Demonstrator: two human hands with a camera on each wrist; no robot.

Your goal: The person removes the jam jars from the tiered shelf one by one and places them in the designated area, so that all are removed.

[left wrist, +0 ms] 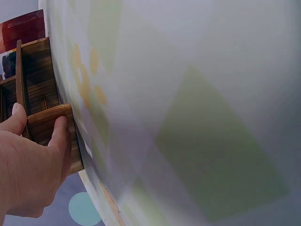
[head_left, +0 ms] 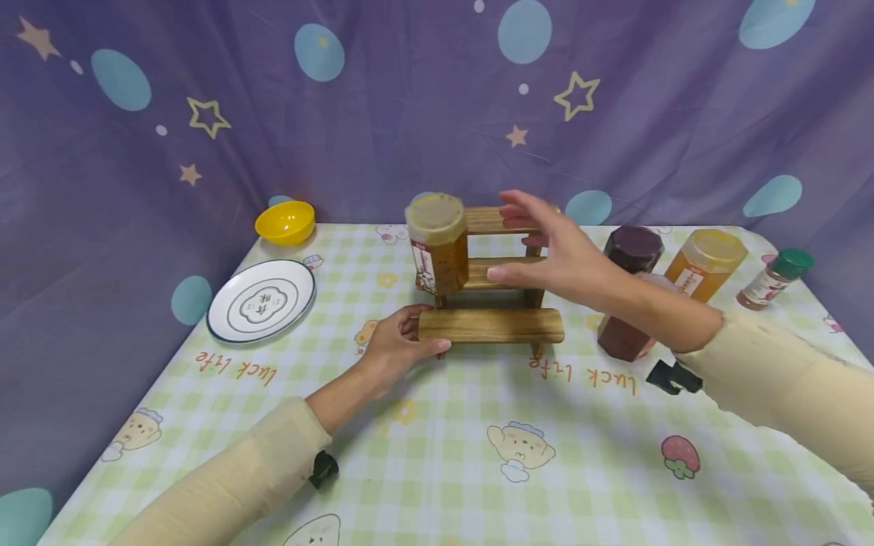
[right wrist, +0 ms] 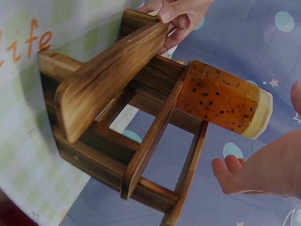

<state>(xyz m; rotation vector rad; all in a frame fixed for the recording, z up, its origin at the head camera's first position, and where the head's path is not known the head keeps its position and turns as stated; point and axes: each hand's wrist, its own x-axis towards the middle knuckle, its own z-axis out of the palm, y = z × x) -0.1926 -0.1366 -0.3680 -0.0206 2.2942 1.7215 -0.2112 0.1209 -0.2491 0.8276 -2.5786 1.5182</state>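
A wooden three-step rack (head_left: 492,326) stands on the table. My left hand (head_left: 399,345) grips the left end of its lowest step; the left wrist view shows the thumb and fingers (left wrist: 59,136) pinching the wood. On the left end of the middle step sits a jar of amber, seed-flecked jam (head_left: 444,262), upright with a pale lid. Just right of the jar, my right hand (head_left: 563,254) hovers with spread fingers, apart from it and holding nothing. In the right wrist view a gap separates the right hand (right wrist: 263,167) from the jar (right wrist: 218,96).
Right of the rack are a dark-lidded jar (head_left: 633,246), a yellow-lidded jar (head_left: 706,262), a dark red jar (head_left: 623,337) partly behind my right forearm, and a green-capped spice bottle (head_left: 774,280). A white plate (head_left: 228,311) and yellow bowl (head_left: 287,227) lie left. A purple curtain (head_left: 423,98) hangs behind.
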